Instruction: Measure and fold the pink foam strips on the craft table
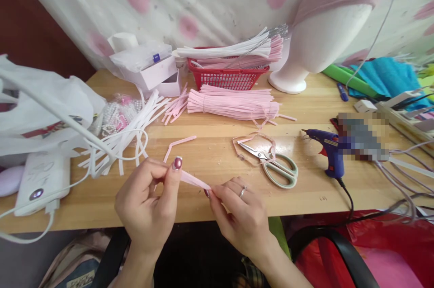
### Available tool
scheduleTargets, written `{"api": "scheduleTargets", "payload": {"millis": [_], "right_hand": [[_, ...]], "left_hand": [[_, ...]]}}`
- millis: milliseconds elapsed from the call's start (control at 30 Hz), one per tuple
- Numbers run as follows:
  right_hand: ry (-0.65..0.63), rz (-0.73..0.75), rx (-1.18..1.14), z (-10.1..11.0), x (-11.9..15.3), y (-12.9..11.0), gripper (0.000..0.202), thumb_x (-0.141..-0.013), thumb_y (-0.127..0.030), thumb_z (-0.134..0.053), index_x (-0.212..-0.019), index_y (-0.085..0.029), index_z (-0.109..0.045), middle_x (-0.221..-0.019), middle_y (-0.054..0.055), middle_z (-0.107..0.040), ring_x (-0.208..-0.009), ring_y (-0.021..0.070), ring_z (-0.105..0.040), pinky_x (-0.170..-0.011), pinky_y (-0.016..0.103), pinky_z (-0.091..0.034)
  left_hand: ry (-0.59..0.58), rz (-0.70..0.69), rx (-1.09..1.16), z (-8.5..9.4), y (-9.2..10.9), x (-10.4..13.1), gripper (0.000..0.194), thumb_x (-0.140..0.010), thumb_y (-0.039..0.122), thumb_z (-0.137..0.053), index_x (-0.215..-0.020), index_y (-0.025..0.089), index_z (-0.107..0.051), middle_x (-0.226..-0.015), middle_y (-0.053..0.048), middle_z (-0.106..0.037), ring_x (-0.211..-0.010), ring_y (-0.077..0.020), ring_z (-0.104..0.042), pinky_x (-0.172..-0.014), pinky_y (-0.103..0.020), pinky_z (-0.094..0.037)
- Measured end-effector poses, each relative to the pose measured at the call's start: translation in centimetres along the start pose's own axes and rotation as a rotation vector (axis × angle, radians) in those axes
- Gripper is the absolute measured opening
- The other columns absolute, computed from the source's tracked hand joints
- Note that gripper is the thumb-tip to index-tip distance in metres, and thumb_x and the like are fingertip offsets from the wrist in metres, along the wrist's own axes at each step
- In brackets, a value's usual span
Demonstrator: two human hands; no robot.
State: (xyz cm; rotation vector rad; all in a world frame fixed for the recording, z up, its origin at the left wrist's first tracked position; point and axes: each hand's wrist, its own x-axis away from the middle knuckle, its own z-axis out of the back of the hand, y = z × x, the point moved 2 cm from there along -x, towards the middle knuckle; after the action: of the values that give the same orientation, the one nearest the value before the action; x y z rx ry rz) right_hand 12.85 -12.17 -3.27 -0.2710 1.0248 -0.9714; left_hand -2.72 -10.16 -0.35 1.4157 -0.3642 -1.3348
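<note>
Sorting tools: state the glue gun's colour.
The glue gun is blue, seen in the head view.

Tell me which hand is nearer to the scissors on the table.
Right. The right hand pinches one end of the pink strip just below-left of the scissors, not touching them. The left hand holds the strip's other end, farther left.

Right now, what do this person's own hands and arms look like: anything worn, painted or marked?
Both hands are bare, with no gloves and no sleeves in view on the forearms. The left hand has glossy, dark pinkish-red polished nails. The right hand wears a thin silver ring on one finger.
</note>
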Motion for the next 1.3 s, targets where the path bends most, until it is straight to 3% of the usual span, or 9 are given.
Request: {"api": "scheduleTargets", "payload": {"millis": [167, 267, 467, 633, 933, 1167, 1300], "right_hand": [[-0.142, -0.367, -0.365, 0.3, -0.1, 0.2, 0.033, -0.094, -0.027, -0.061, -0.062, -0.018, -0.061, -0.051, -0.001, -0.058, -0.047, 0.0105, -0.051, -0.048, 0.023, -0.038], [-0.131, -0.463, -0.434, 0.5, -0.1, 0.5, 0.034, -0.094, -0.033, -0.061, -0.063, -0.018, -0.063, -0.055, 0.0, -0.061, -0.051, 0.0118, -0.052, -0.053, 0.024, -0.041], [-0.181, -0.551, -0.538, 0.3, 0.2, 0.8, 0.027, -0.096, -0.032, -0.056, -0.077, -0.018, -0.069, -0.067, 0.001, -0.065, -0.065, 0.014, -0.056, -0.061, 0.025, -0.043], [-0.18, -0.473, -0.37, 0.4, 0.2, 0.5, 0.027, -0.096, -0.028, -0.053, -0.075, -0.016, -0.067, -0.063, 0.001, -0.062, -0.06, 0.0135, -0.054, -0.058, 0.026, -0.039], [-0.19, -0.395, -0.231, 0.8, 0.2, 0.2, 0.026, -0.095, -0.02, -0.049, -0.076, -0.015, -0.067, -0.065, 0.002, -0.066, -0.059, 0.0134, -0.059, -0.057, 0.025, -0.04], [0.001, -0.247, 0.026, 0.1, 0.2, 0.6, 0.023, -0.092, -0.012, -0.051, -0.073, -0.014, -0.063, -0.056, -0.001, -0.053, -0.051, 0.011, -0.048, -0.053, 0.025, -0.034], [0.099, -0.245, 0.08, -0.3, 0.1, 0.8, 0.02, -0.091, -0.011, -0.052, -0.077, -0.012, -0.066, -0.057, 0.0, -0.056, -0.051, 0.0114, -0.049, -0.054, 0.025, -0.036]], "left_hand": [[-0.129, 0.123, 0.106, 0.1, -0.7, -0.7, 0.023, -0.089, 0.03, -0.068, -0.068, 0.024, -0.06, -0.061, 0.004, -0.059, -0.058, -0.0132, -0.054, -0.056, -0.026, -0.042], [-0.164, 0.116, 0.085, 0.1, -1.1, -0.7, 0.023, -0.089, 0.029, -0.067, -0.068, 0.023, -0.06, -0.062, 0.005, -0.061, -0.059, -0.0133, -0.056, -0.058, -0.025, -0.044], [-0.155, -0.256, -0.191, 1.0, -1.1, -0.9, 0.022, -0.088, 0.018, -0.065, -0.067, 0.024, -0.06, -0.06, 0.005, -0.058, -0.055, -0.0134, -0.05, -0.06, -0.026, -0.037], [-0.24, -0.498, -0.328, 2.0, -1.4, -1.5, 0.018, -0.086, 0.015, -0.066, -0.071, 0.025, -0.063, -0.061, 0.002, -0.061, -0.056, -0.0167, -0.051, -0.061, -0.029, -0.034], [-0.351, -0.64, -0.409, 2.4, -1.1, -1.9, 0.019, -0.091, 0.012, -0.06, -0.075, 0.023, -0.056, -0.06, 0.002, -0.057, -0.057, -0.0159, -0.05, -0.059, -0.029, -0.033], [-0.389, -0.711, -0.459, 1.9, -0.3, -1.0, 0.028, -0.092, 0.008, -0.059, -0.071, 0.021, -0.047, -0.058, 0.003, -0.046, -0.054, -0.013, -0.042, -0.055, -0.028, -0.032], [-0.39, -0.748, -0.475, 1.6, 0.7, 0.3, 0.032, -0.094, 0.008, -0.056, -0.069, 0.022, -0.044, -0.056, 0.003, -0.044, -0.054, -0.014, -0.04, -0.055, -0.031, -0.03]]}}
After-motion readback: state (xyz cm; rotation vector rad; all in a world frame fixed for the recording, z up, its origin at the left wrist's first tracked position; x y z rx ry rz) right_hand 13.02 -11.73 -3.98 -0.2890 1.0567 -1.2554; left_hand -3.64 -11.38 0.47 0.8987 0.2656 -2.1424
